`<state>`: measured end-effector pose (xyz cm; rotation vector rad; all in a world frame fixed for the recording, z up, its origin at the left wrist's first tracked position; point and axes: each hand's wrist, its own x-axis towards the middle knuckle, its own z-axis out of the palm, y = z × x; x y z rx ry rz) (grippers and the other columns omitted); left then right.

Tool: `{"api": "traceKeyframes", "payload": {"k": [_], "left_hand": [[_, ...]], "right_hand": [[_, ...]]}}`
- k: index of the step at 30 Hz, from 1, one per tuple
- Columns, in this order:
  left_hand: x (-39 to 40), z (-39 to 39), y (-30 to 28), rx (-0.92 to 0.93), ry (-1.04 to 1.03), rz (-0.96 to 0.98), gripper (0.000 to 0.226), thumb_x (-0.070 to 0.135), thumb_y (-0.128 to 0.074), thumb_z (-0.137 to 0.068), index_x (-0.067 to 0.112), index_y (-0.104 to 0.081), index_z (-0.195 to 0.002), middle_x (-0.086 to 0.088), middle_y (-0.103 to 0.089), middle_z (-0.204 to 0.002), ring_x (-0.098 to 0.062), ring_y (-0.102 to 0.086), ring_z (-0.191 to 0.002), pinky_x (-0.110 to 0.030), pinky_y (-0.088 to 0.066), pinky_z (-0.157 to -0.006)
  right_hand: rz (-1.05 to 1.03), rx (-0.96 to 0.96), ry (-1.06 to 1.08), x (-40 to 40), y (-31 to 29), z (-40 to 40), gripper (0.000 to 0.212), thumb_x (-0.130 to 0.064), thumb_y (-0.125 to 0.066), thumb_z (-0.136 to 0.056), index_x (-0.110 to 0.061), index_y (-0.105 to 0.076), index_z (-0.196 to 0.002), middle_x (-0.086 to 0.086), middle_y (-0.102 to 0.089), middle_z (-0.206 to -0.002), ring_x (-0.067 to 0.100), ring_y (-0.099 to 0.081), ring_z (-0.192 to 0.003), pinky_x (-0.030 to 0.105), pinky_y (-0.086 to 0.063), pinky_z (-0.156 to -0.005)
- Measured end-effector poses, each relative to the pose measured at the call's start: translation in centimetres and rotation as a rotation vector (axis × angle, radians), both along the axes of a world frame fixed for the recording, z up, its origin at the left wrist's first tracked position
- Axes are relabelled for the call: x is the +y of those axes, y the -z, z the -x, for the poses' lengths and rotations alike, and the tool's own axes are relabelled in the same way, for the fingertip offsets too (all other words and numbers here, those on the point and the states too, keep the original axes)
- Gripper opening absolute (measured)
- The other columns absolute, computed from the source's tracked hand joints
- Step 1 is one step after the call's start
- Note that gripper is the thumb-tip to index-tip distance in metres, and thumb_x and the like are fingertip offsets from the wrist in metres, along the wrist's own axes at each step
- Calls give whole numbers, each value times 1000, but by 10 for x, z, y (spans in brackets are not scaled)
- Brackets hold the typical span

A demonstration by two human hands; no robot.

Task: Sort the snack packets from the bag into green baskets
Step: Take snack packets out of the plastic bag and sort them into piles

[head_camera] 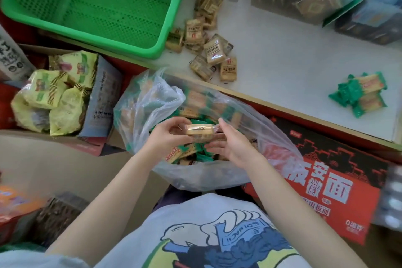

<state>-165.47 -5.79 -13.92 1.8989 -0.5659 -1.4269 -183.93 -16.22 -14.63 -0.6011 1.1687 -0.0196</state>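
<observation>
Hands over the open clear bag (pixel 152 102): left hand (pixel 167 135) and right hand (pixel 230 143) together pinch a tan, gold-edged snack packet (pixel 199 131) by its ends, above green-wrapped packets inside. Beyond, tan packets (pixel 208 50) lie heaped on the bench (pixel 282 61) beside the green basket (pixel 97 4).

Below the fingers (pixel 174 129) most packets in the plastic bag (pixel 152 102) are veiled by its cloudy film, the tan packet (pixel 199 131) they pinch is motion-blurred with unreadable print, and far beyond them the green basket (pixel 174 28) is cut by the top edge.
</observation>
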Motion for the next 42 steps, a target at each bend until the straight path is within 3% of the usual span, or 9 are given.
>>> {"api": "traceKeyframes", "payload": {"k": [4, 8, 11, 19, 28, 31, 33, 38, 42], "left_hand": [[-32, 19, -19, -115, 165, 164, 44, 4, -83, -74, 40, -69, -97, 8, -68, -107, -7, -63, -102, -29, -50, -93], [-77, 35, -30, -87, 296, 292, 60, 1, -77, -79, 34, -59, -126, 7, -58, -132, 5, -54, -117, -17, -50, -93], [-108, 35, -9, -299, 470, 231, 84, 25, -80, -81, 35, -35, -151, 8, -38, -154, -9, -36, -141, -33, -35, -114], [-131, 37, 52, -695, 730, -73, 70, 58, -33, -102, 28, -11, -161, 1, 7, -168, -19, 12, -154, -52, 2, -124], [-129, 38, 60, -698, 740, -103, 69, 62, -25, -102, 35, -1, -160, 8, 18, -165, -14, 26, -150, -52, 12, -122], [-129, 36, 61, -697, 745, -94, 69, 62, -26, -102, 35, 0, -160, 8, 19, -165, -15, 27, -149, -53, 11, -122], [-128, 35, 64, -701, 752, -83, 70, 62, -26, -101, 34, 0, -160, 8, 20, -165, -15, 27, -149, -54, 8, -123], [-126, 33, 70, -722, 778, -57, 76, 66, -28, -99, 34, 3, -160, 7, 26, -163, -16, 32, -147, -53, 12, -122], [-123, 31, 72, -766, 877, -49, 109, 81, -46, -83, 29, 12, -159, 3, 34, -159, -20, 36, -145, -54, 13, -121]], "right_hand": [[-131, -117, -32, -27, -23, 27, 46, -41, -51, -103, -5, -56, -131, 19, -70, -106, 26, -70, -71, 28, -57, -57], [-68, -170, 55, -61, -37, 55, 29, -26, -56, -99, -3, -63, -116, 12, -68, -87, 14, -64, -58, 18, -51, -48], [76, -91, 187, -87, -35, 63, 19, -20, -57, -100, -4, -62, -111, 9, -70, -78, 16, -67, -60, 20, -54, -49], [280, 258, 322, -163, 0, 23, 39, -15, -65, -97, -8, -44, -129, 18, -69, -101, 24, -69, -66, 30, -56, -52], [331, 108, 373, -193, 38, -26, 58, 7, -53, -97, 0, -33, -151, 23, -54, -139, 30, -65, -113, 33, -58, -90], [444, 201, 299, -172, 16, -9, 61, 3, -59, -94, -9, -37, -149, 15, -48, -139, 27, -65, -114, 35, -56, -97], [456, 130, 163, -144, -5, 7, 37, -3, -57, -98, -10, -49, -134, 12, -57, -126, 26, -70, -104, 36, -59, -91], [240, 72, -356, -58, -10, 30, 15, -14, -55, -102, -13, -69, -105, 10, -75, -101, 24, -75, -90, 36, -61, -84], [8, 213, -239, -12, 40, 35, 23, -13, -56, -101, -2, -60, -122, 15, -70, -106, 27, -72, -93, 39, -59, -91]]}}
